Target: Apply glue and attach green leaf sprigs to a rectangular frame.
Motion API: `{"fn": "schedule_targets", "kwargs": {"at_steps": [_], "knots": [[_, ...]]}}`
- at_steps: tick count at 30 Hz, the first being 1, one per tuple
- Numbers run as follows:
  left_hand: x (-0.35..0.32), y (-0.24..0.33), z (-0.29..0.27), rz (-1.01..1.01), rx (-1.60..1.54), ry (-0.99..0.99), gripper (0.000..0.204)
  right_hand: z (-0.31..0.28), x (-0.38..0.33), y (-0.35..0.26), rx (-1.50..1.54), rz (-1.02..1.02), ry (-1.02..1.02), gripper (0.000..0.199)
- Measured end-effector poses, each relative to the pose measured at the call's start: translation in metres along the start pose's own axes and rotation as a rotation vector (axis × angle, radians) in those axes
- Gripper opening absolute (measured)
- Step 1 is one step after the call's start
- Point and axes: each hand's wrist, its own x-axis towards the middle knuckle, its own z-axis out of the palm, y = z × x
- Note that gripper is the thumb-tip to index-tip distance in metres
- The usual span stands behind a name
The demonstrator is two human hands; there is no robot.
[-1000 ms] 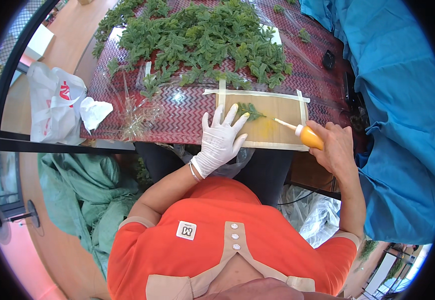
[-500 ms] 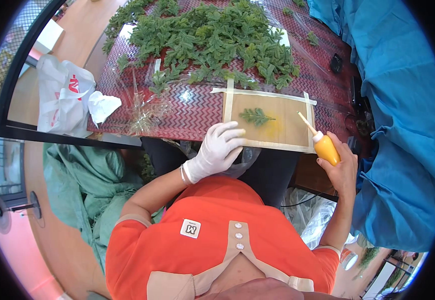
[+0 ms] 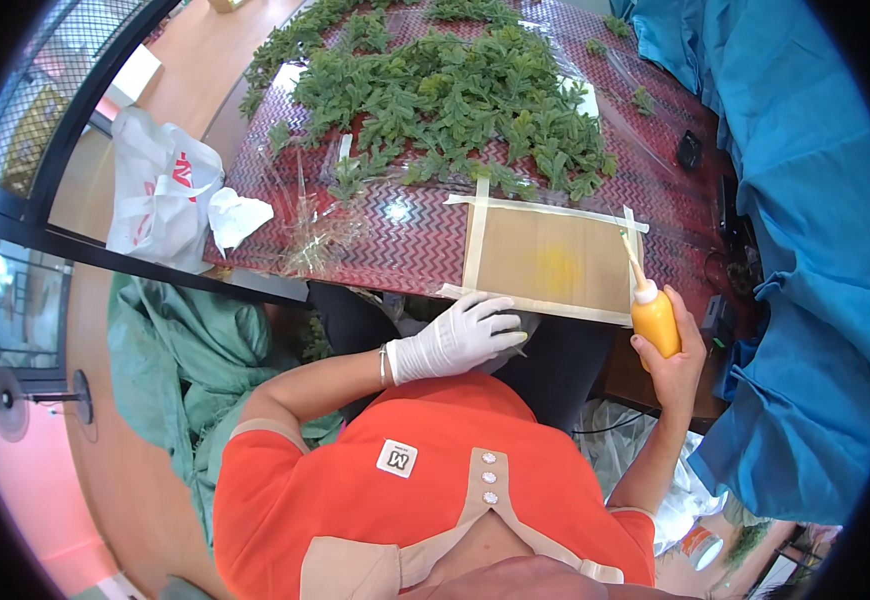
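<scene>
My right hand [image 3: 677,358], bare, is wrapped round a yellow squeeze bottle [image 3: 656,318] with a white collar and a long thin nozzle. The bottle stands upright beside the right edge of a brown board [image 3: 515,250] framed with pale tape. A yellow smear [image 3: 560,268] marks the board's middle, and no sprig lies on it. My left hand [image 3: 463,336], in a white glove, is over my lap just below the board's front edge. Its fingers are bent and drawn together; whatever may be between them is hidden.
A heap of green leafy sprigs [image 3: 445,105] covers the far table, which has a red zigzag cover [image 3: 405,250]. White plastic bag [image 3: 167,190] and crumpled paper [image 3: 236,219] lie left. Blue cloth [image 3: 795,250] hangs right; green sacking [image 3: 180,360] is at lower left.
The green sprig that lay on the board is gone from it. My left hand has moved off the board's left edge down toward my lap. The right hand still holds the bottle.
</scene>
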Motion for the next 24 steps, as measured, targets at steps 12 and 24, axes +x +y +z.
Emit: {"fn": "schedule_targets", "kwargs": {"at_steps": [12, 24], "knots": [[0.064, -0.104, -0.029, -0.355, 0.227, 0.343, 0.043, 0.012, -0.005, -0.001, 0.126, -0.013, 0.009, 0.074], [0.092, -0.073, -0.023, -0.154, 0.31, 0.297, 0.037, 0.009, -0.02, 0.005, 0.153, 0.084, 0.018, 0.076]]}}
